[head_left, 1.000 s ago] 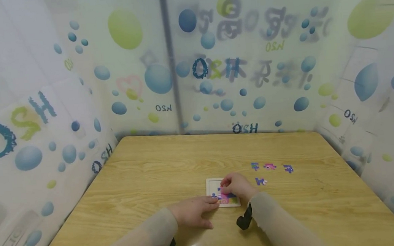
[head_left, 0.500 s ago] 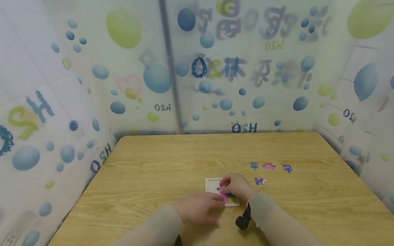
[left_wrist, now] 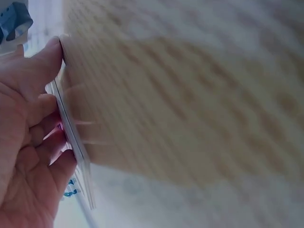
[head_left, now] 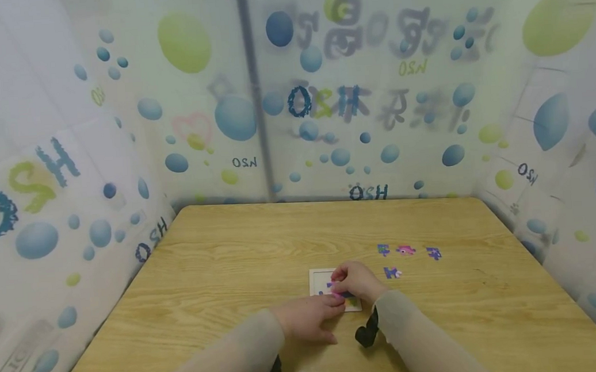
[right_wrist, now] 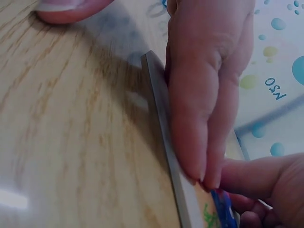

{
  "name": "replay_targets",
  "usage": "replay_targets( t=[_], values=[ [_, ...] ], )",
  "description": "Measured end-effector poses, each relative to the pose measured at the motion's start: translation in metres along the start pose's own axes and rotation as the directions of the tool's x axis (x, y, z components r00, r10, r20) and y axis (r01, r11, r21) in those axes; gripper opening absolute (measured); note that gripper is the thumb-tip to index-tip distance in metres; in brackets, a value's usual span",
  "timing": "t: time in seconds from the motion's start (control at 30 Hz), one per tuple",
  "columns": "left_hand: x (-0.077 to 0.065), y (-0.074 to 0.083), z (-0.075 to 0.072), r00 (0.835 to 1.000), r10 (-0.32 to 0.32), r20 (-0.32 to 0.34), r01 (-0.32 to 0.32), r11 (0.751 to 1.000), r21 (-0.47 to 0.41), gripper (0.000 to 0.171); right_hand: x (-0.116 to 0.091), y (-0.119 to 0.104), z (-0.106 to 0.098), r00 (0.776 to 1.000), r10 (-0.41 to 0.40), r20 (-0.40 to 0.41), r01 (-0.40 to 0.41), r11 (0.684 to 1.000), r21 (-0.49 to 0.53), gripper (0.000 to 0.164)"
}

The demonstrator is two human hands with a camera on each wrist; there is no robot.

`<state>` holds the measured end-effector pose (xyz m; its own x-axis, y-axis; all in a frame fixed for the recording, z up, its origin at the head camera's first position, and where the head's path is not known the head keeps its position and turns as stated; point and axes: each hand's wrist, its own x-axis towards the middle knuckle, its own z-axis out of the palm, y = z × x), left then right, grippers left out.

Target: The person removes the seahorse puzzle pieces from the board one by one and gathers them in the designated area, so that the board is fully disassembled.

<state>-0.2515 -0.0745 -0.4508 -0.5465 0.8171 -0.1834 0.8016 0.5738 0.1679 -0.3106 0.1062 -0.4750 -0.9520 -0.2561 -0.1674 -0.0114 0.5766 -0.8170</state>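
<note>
A small white puzzle tray (head_left: 312, 283) lies on the table, partly filled with blue, pink and green pieces. With curled fingertips my right hand (head_left: 359, 280) pinches a pink puzzle piece (head_left: 336, 288) at the tray's middle; the fingers hide most of that piece. My left hand (head_left: 309, 319) rests its extended fingers on the tray's near part, thumb apart on the table side. The left wrist view has the tray's edge (left_wrist: 78, 147) along those fingers. In the right wrist view, the left fingers (right_wrist: 194, 118) touch the puzzle right beside the right hand (right_wrist: 270, 185).
Several loose puzzle pieces lie right of and beyond the tray: a blue-green one (head_left: 383, 250), a pink one with an eye (head_left: 406, 250), and purple ones (head_left: 434, 253). Patterned curtains (head_left: 306, 151) surround the wooden table (head_left: 239, 242) on its far side and both flanks.
My left hand has shifted right across the tray's near side, its fingers now close to the right hand. The right hand has stayed at the same spot on the puzzle.
</note>
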Motion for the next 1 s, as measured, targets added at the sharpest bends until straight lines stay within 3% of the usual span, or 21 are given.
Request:
replay_targets(
  t=[0.33,0.57,1.0],
  values=[
    [-0.003,0.001,0.002,1.0,-0.002,-0.014,0.002,1.0,-0.002,0.068,0.001,0.0,0.001,1.0,0.014,0.0,-0.014,1.0,0.012,0.019],
    [0.0,0.001,0.001,1.0,0.002,0.006,-0.001,1.0,-0.023,0.068,0.002,-0.008,0.0,0.997,0.071,0.015,-0.071,0.997,-0.01,0.018],
    [0.001,0.0,0.001,1.0,-0.008,0.002,0.008,1.0,-0.022,0.069,0.006,-0.018,-0.004,0.992,0.116,0.05,-0.11,0.986,-0.122,0.017]
  ],
)
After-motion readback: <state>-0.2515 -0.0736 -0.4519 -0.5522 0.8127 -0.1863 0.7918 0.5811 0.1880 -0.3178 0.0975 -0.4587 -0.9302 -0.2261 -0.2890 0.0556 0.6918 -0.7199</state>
